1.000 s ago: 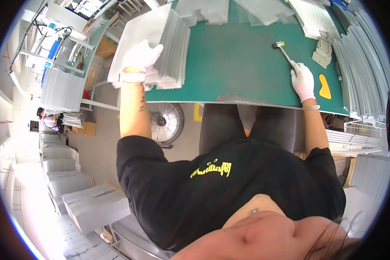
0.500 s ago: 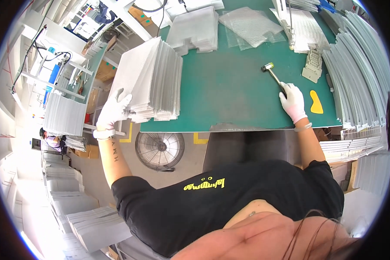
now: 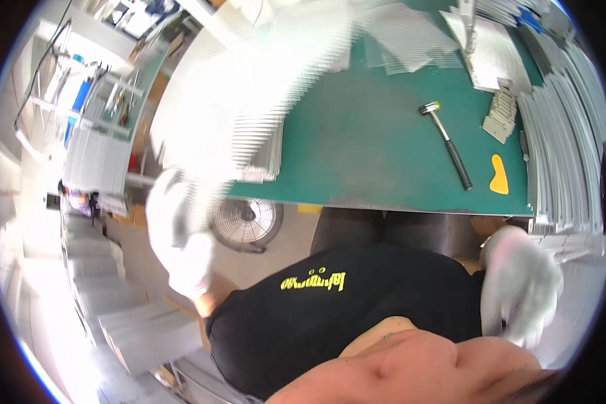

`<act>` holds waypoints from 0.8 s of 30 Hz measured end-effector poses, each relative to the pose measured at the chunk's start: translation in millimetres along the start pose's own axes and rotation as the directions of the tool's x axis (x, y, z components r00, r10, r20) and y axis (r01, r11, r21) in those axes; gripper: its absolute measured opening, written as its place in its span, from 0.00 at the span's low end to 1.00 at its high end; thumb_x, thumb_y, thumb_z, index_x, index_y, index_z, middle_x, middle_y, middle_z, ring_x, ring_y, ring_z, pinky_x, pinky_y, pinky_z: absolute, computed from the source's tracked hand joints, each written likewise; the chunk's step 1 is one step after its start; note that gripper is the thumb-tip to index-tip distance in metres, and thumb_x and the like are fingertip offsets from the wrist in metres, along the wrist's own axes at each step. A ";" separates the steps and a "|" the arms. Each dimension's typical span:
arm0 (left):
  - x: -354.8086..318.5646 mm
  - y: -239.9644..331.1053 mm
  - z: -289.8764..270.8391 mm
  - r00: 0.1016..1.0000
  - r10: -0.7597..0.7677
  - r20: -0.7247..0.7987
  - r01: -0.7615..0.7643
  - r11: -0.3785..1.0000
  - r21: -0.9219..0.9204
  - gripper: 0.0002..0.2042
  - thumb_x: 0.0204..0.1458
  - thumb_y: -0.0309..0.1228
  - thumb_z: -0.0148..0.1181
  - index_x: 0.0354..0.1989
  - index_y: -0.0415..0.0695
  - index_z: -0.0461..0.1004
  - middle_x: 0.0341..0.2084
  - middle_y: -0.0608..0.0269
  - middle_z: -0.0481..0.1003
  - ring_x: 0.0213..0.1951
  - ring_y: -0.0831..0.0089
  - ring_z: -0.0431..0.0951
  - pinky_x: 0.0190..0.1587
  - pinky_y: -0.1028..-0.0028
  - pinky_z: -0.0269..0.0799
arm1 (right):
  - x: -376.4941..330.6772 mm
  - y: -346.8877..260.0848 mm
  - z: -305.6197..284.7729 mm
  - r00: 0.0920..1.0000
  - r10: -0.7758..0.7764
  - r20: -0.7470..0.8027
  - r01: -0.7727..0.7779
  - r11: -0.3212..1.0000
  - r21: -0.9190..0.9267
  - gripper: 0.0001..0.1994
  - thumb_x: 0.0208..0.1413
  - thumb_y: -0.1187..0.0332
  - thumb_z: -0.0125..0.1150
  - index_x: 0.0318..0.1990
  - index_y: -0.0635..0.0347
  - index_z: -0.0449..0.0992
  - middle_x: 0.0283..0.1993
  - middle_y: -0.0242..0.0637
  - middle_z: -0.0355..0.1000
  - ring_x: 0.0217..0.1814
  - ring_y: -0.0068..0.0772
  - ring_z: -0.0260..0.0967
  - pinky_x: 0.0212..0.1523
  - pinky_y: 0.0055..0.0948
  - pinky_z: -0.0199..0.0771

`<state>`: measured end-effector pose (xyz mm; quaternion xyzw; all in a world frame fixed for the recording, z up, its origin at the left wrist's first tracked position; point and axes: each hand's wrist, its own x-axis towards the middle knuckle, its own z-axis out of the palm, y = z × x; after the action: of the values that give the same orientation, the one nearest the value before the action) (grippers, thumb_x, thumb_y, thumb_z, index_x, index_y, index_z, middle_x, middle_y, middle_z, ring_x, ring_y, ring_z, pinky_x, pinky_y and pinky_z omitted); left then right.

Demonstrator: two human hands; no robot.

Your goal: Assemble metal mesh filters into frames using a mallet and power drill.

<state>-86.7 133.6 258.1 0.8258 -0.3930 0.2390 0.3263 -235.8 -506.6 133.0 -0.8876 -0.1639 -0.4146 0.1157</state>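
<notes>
My gloved left hand (image 3: 178, 232) is raised at the left, smeared by motion, gripping a white ribbed sheet (image 3: 262, 74). The sheet stands up, tilted and blurred, over the stack of similar sheets (image 3: 266, 158) on the green table (image 3: 363, 148), hiding most of it. My gloved right hand (image 3: 522, 286) is off the table, near my body at the lower right; its fingers are too blurred to read. A small mallet (image 3: 454, 158) with a dark handle lies untouched on the table. Right of it lies a yellow scraper (image 3: 498, 176).
Translucent sheets (image 3: 411, 40) lie at the back of the table. A ribbed panel (image 3: 491, 60) and a beige slotted part (image 3: 501, 116) sit at the back right. Long grey panels (image 3: 565, 141) stand along the right edge. A floor fan (image 3: 248, 219) is below the front edge.
My right hand has let go of the mallet and drawn back toward my body. My left hand has lifted a sheet off the stack and come nearer to me.
</notes>
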 end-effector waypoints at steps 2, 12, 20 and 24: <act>-9.4 15.1 46.2 0.987 0.136 0.081 -0.127 0.986 -0.110 0.30 0.38 0.39 0.69 0.52 0.39 0.75 0.53 0.47 0.73 0.58 0.46 0.70 0.62 0.50 0.62 | -45.8 31.9 -13.1 0.994 -0.079 0.077 0.064 0.981 0.183 0.06 0.49 0.74 0.57 0.35 0.62 0.76 0.32 0.42 0.72 0.37 0.41 0.73 0.42 0.37 0.74; -123.2 30.7 242.2 0.753 -0.367 0.546 0.270 0.929 0.251 0.32 0.47 0.51 0.64 0.58 0.45 0.72 0.58 0.53 0.67 0.60 0.49 0.65 0.62 0.50 0.58 | -44.6 -106.9 -24.1 0.870 -0.454 0.194 0.137 0.599 0.789 0.05 0.53 0.68 0.56 0.30 0.58 0.74 0.27 0.38 0.70 0.31 0.40 0.71 0.35 0.36 0.72; -111.9 18.4 249.6 0.727 0.076 0.682 0.040 0.987 -0.153 0.25 0.52 0.43 0.62 0.57 0.46 0.72 0.55 0.57 0.72 0.51 0.55 0.74 0.52 0.56 0.70 | 96.2 -223.4 38.9 0.751 -0.641 0.158 -0.019 0.217 0.976 0.10 0.56 0.64 0.56 0.25 0.56 0.73 0.23 0.35 0.68 0.26 0.40 0.69 0.29 0.34 0.70; -53.4 -9.4 224.6 0.854 0.367 0.368 -0.218 0.896 -0.387 0.18 0.48 0.34 0.63 0.48 0.44 0.75 0.46 0.61 0.77 0.43 0.60 0.78 0.47 0.62 0.71 | 155.5 -251.4 59.8 0.698 -0.695 0.170 -0.136 0.104 0.985 0.12 0.58 0.62 0.55 0.23 0.55 0.72 0.21 0.34 0.67 0.24 0.40 0.68 0.26 0.34 0.69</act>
<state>-78.9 1.2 68.9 0.7203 -0.6125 0.0282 0.3244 -197.7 -224.6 233.1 -0.6199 -0.5967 0.0935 0.5009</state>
